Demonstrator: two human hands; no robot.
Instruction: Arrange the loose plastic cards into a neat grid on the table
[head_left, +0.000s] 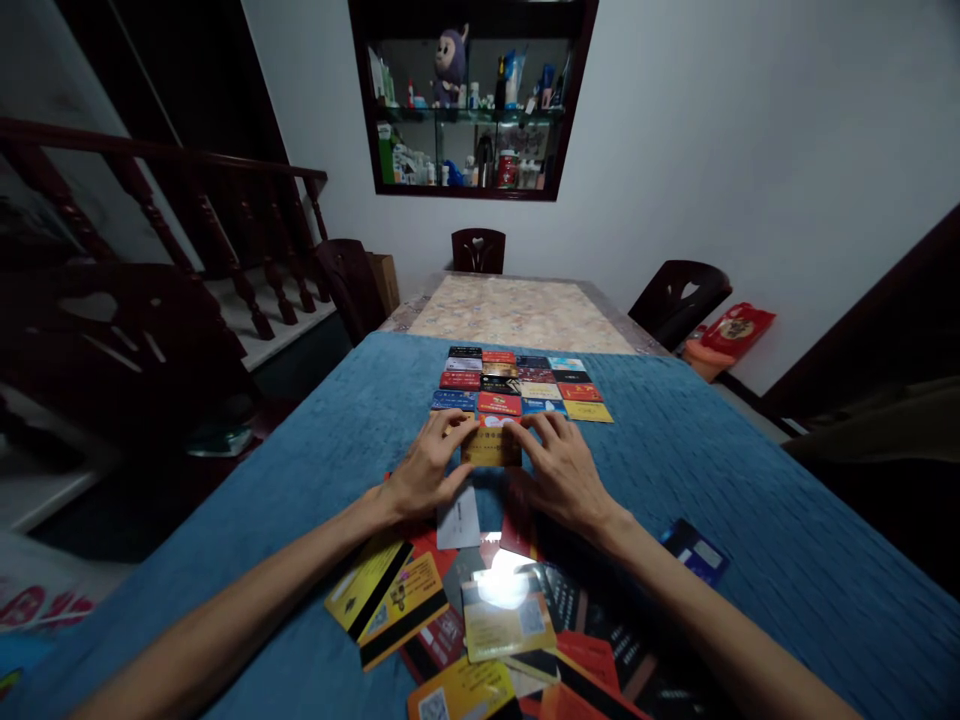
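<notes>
My left grip [426,472] and right grip [564,470] pinch the gold bank card [491,450] endwise, long axis crosswise, card rows [538,376] just beyond.

near card row [495,421]: hands [424,467] hide part | loose cards [466,688]: cut off below

2 hands [427,465], 1 gold card [491,450]; 16 gridded cards [537,376] in full rows, 12 o'clock; overlapped pile [504,630], 6 o'clock, maybe 15+; 4 chairs [491,256].
</notes>
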